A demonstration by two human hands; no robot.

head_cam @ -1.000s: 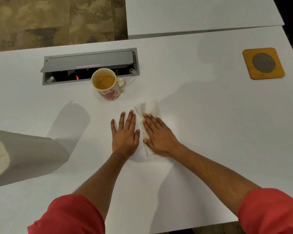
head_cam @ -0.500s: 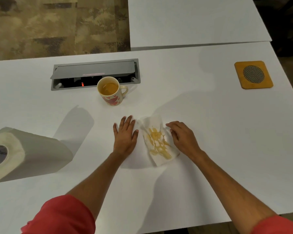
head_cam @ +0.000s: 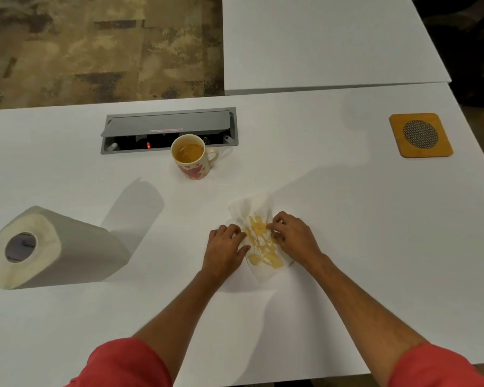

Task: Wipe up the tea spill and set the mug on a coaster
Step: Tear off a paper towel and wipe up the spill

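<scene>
Tea has been soaked into the paper towel (head_cam: 259, 238), which lies on the white table (head_cam: 347, 219) at near centre and shows yellow stains across its middle and near end. The towel is pinched from both sides: the left hand (head_cam: 226, 247) has its fingers curled onto the left edge, and the right hand (head_cam: 292, 237) has its fingers curled onto the right edge, apparently so that the wet sheet can be gathered or folded with the stain kept inside. Whether any tea is left on the table under the towel cannot be told.

The mug (head_cam: 192, 156), still holding tea, is standing upright farther back, just in front of the open cable box (head_cam: 168, 129), with its handle turned right. It has not yet been set on the coaster (head_cam: 420, 134), which lies well apart at the far right. A roll of paper towels (head_cam: 53, 247) is lying on its side at the near left, within reach if another sheet is needed.
</scene>
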